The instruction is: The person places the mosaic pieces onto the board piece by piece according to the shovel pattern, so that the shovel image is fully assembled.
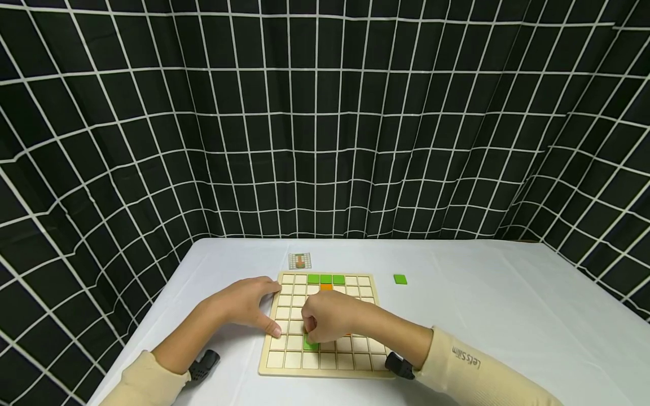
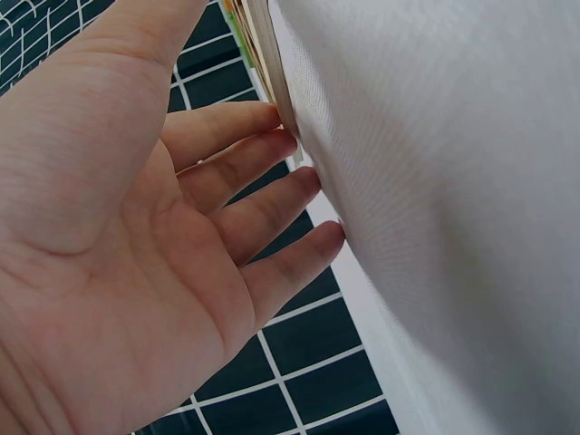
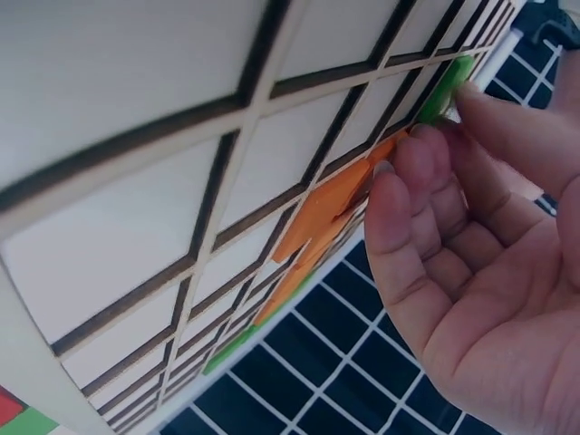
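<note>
A pale square grid board (image 1: 284,372) lies flat on the table. My right hand (image 1: 332,316) reaches over its lower middle, fingers curled, pinching a green tile (image 1: 311,344) at a cell in a lower row. That tile (image 3: 446,91) shows between thumb and fingertips in the right wrist view, tilted slightly against the grid. Orange tiles (image 3: 322,213) sit in cells beside it, partly hidden by the hand in the head view. Three green tiles (image 1: 326,279) fill part of the top row, above an orange tile (image 1: 326,287). My left hand (image 1: 246,304) rests at the board's left edge, fingers extended.
A loose green tile (image 1: 400,279) lies right of the board. Behind the board is a small card (image 1: 299,260) printed with a grid and an orange and green pattern. White cloth covers the table (image 1: 482,304); a black curtain with white lines (image 1: 325,124) surrounds it.
</note>
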The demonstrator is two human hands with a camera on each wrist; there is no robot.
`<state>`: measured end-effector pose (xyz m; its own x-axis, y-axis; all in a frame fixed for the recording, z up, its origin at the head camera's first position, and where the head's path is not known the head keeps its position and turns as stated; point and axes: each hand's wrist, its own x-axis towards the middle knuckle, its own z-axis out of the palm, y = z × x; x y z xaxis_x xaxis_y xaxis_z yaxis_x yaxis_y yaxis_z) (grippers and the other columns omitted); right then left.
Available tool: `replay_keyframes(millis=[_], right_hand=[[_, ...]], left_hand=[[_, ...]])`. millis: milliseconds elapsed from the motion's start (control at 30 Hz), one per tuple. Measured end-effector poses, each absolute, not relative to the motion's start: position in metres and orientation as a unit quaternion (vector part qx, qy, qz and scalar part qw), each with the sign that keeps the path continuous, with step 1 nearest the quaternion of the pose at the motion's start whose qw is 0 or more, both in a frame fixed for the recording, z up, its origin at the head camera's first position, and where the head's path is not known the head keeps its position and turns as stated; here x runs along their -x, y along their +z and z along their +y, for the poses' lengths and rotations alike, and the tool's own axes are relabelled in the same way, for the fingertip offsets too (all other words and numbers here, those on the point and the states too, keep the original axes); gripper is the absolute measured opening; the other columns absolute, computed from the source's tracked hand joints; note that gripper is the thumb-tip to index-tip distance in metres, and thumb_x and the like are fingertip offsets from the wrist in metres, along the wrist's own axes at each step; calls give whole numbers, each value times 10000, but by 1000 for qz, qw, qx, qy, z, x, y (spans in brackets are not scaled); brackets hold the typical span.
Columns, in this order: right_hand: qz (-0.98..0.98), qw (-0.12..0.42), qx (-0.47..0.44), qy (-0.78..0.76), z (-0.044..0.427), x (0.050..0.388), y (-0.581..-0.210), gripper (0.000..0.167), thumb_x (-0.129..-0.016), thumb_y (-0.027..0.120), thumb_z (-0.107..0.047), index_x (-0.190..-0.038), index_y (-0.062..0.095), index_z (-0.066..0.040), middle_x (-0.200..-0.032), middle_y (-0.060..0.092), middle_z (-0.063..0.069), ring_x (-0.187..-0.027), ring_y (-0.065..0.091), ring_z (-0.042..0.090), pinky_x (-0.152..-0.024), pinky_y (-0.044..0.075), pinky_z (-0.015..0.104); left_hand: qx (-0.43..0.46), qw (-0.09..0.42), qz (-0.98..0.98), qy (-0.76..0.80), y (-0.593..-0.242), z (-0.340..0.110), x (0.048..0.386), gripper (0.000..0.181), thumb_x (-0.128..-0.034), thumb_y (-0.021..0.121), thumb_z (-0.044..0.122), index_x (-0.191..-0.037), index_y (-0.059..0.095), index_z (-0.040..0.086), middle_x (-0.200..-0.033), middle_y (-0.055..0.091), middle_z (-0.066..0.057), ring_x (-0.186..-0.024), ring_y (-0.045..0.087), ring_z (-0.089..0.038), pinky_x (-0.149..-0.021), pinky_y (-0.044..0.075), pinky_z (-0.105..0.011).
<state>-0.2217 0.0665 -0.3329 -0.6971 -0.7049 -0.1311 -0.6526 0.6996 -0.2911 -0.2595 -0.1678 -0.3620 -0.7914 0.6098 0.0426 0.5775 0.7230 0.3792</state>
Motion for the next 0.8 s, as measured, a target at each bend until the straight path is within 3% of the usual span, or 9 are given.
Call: replay_keyframes(millis=[533, 800], right_hand=[[905, 124, 393, -103, 75, 223, -329, 268, -769, 750, -16, -618, 612, -189, -598, 543, -144, -598, 471, 32, -553, 423, 187], [901, 142, 387, -133, 107, 227, -327, 239, -758, 822, -79, -637, 656, -201, -606, 569, -144, -587, 474, 33, -547, 427, 206]], left_hand=[[-323, 38, 926, 191, -363, -169, 261, 818, -603, 905, 577, -1183, 653, 57, -1196, 645, -70, -1112, 600, -250, -982, 474, -470], [-317, 40, 930, 184, -363, -167, 260, 852, -613, 901, 574, -1230, 645, 44, -1234, 640, -98, -1151, 592, -282, -999, 465, -484]])
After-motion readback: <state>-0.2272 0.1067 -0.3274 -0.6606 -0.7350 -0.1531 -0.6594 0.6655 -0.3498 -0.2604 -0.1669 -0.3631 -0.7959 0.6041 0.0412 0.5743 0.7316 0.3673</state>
